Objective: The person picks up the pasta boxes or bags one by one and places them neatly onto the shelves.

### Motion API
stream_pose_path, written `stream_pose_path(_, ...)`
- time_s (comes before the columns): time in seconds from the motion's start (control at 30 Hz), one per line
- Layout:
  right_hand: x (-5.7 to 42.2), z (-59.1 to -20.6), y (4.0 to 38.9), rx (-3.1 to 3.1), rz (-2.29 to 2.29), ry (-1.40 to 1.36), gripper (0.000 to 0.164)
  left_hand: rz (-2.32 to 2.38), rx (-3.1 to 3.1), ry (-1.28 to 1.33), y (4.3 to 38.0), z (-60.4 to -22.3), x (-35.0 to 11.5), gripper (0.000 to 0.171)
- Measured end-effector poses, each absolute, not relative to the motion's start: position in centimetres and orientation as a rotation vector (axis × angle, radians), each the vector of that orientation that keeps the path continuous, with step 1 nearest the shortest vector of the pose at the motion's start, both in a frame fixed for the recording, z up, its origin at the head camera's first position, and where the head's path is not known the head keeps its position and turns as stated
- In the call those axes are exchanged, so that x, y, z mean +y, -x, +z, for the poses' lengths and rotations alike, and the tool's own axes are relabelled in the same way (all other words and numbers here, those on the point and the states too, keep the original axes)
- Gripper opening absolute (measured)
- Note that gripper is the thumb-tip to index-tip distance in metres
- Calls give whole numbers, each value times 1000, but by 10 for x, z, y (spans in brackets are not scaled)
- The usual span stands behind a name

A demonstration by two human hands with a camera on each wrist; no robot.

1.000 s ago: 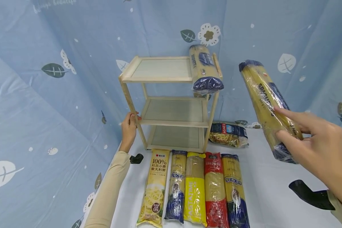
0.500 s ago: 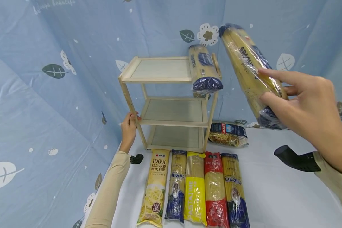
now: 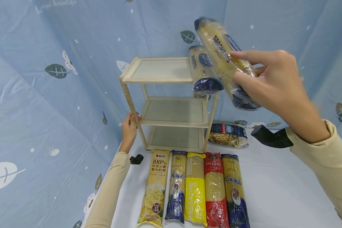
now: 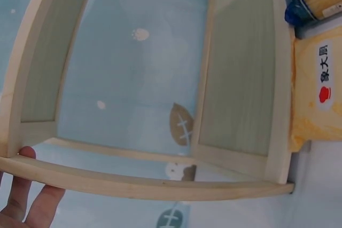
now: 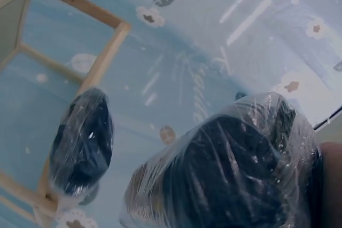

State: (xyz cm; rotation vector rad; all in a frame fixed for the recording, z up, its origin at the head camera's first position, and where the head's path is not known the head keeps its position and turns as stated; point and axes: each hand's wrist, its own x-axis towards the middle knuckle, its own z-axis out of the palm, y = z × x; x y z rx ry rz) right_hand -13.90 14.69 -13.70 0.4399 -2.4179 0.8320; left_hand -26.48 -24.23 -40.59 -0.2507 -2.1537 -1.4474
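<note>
In the head view my right hand (image 3: pixel 270 79) grips a clear-wrapped pack of spaghetti (image 3: pixel 220 53) with dark blue ends, raised and tilted at the right of the shelf's top. It overlaps a second spaghetti pack (image 3: pixel 202 68) that lies along the right end of the top board. A pale wooden three-tier shelf (image 3: pixel 162 79) stands at the centre. My left hand (image 3: pixel 129 128) holds its left front post near the middle tier; fingers (image 4: pixel 44 206) curl at the post in the left wrist view. The held pack's blue end (image 5: pixel 230 169) fills the lower right wrist view.
Several long pasta packs lie side by side before the shelf, among them a cream pack (image 3: pixel 155 186), a yellow pack (image 3: pixel 195 190) and a red pack (image 3: pixel 216 190). An AGNESI pasta bag (image 3: pixel 228 135) lies behind right. Blue patterned cloth (image 3: pixel 82 79) hangs around the back and sides.
My right hand has carried the spaghetti pack up and to the left, from out at the right to beside the top board. The left hand has stayed on the shelf post.
</note>
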Motion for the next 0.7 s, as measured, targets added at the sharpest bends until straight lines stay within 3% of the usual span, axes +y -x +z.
stream_pose_path(0.2,119,-121,152,-2457,798,-521,41,-1436,-2149,244,245,-386,-233,29)
stream_pose_path(0.7,73,-107,192,-2627,748,-559,41,-1435,-2141,220,263,-408,-239,34)
